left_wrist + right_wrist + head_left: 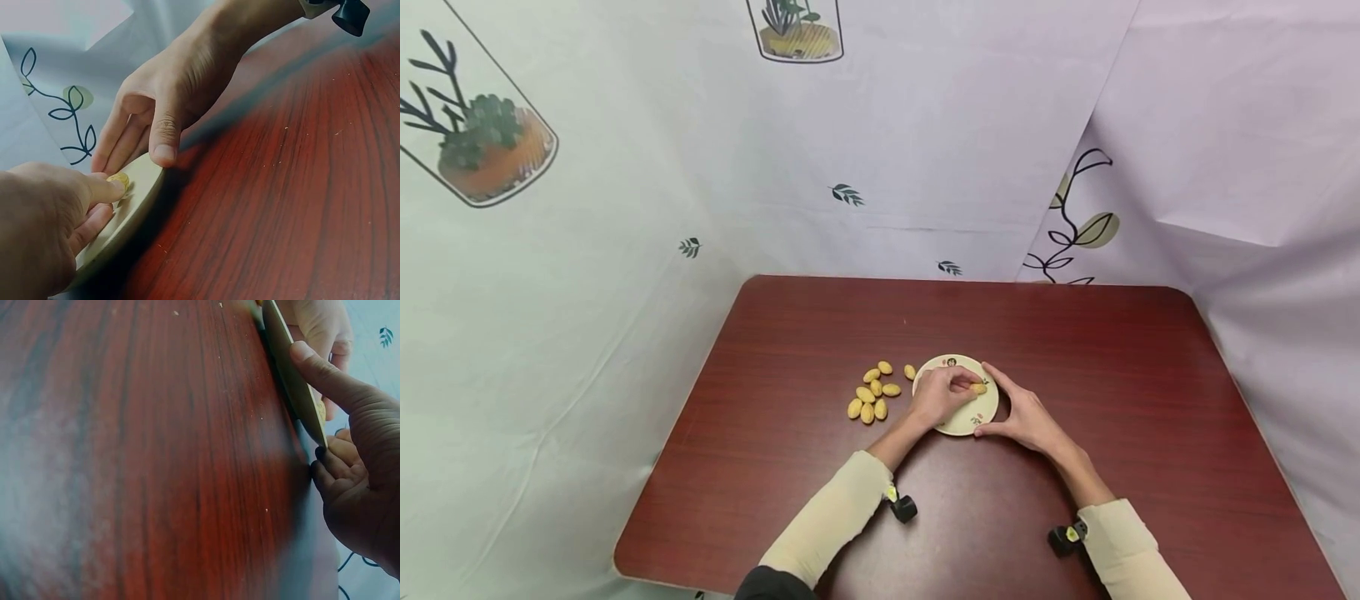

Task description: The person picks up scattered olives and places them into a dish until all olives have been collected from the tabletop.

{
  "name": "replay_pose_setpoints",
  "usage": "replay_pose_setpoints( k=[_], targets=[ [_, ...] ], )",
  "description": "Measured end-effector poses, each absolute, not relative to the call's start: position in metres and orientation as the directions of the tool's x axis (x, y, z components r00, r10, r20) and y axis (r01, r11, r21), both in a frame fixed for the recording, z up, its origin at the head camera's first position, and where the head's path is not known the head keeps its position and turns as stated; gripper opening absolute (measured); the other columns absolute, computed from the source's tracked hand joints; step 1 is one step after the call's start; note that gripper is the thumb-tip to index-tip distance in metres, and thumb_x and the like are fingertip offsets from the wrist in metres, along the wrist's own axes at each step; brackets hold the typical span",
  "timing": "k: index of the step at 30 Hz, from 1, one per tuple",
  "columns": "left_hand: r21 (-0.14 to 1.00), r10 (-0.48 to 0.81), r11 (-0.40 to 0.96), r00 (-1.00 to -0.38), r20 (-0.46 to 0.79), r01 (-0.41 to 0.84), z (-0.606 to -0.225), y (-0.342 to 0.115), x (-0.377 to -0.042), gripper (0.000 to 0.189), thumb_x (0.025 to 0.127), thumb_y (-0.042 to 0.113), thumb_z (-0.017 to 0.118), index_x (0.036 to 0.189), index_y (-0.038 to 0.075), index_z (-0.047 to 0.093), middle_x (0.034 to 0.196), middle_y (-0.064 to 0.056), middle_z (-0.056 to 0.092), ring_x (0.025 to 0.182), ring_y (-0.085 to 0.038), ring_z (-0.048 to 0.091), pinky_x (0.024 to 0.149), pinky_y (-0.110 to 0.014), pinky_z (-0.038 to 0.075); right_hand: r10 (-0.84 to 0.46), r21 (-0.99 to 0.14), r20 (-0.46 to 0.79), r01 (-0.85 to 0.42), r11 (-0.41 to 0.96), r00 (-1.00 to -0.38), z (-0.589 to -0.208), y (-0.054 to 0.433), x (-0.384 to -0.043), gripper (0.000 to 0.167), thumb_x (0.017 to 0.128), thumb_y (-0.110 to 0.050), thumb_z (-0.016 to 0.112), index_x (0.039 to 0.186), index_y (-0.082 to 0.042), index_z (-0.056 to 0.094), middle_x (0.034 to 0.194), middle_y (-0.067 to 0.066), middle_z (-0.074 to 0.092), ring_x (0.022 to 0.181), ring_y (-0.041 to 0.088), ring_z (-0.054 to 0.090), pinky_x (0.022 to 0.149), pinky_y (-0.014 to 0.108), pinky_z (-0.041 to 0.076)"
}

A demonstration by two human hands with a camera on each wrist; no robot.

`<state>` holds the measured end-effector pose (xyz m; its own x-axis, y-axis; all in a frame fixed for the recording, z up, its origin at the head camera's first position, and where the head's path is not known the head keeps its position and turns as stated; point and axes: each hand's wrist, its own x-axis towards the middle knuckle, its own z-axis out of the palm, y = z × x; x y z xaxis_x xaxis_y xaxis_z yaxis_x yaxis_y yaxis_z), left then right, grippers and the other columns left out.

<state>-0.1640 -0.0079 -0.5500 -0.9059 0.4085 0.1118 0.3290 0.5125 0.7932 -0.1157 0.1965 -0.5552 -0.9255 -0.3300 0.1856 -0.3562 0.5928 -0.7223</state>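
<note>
A pale cream plate [956, 427] with small printed motifs stands on the table. Over it, my left hand [938, 398] pinches a small yellow oval piece [978, 388], nut-like in shape, between thumb and fingers. In the left wrist view that yellow piece [119, 182] is at or just above the plate's surface; contact is hard to tell. My right hand [1028, 419] holds the plate by its right rim, thumb on the near side and fingers toward the far side. Several more yellow oval pieces [866, 394] lie loosely grouped left of the plate, one [910, 372] close to its rim.
The dark red wood-grain table [820, 321] has rounded corners. Pale printed cloth [925, 150] hangs behind it and along both sides. Each sleeved forearm carries a small black wrist camera [903, 508].
</note>
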Motion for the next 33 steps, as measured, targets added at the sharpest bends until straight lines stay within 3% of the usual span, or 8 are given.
replay_pose_setpoints(
  k=[33],
  targets=[
    [0.782, 0.422, 0.519, -0.899, 0.117, 0.346, -0.5502, -0.0084, -0.1631, 0.024, 0.092, 0.015, 0.086, 0.116, 0.013, 0.082, 0.098, 0.002, 0.081, 0.082, 0.002, 0.073, 0.073, -0.011, 0.055, -0.334, -0.715, 0.179, -0.355, 0.602, -0.925, -0.5536, 0.1961, -0.1162, 0.114, 0.07, -0.033, 0.102, 0.16, 0.0, 0.041, 0.152, 0.028, 0.055, 0.131, 0.048, 0.059, 0.104, 0.063, 0.049]
  ],
)
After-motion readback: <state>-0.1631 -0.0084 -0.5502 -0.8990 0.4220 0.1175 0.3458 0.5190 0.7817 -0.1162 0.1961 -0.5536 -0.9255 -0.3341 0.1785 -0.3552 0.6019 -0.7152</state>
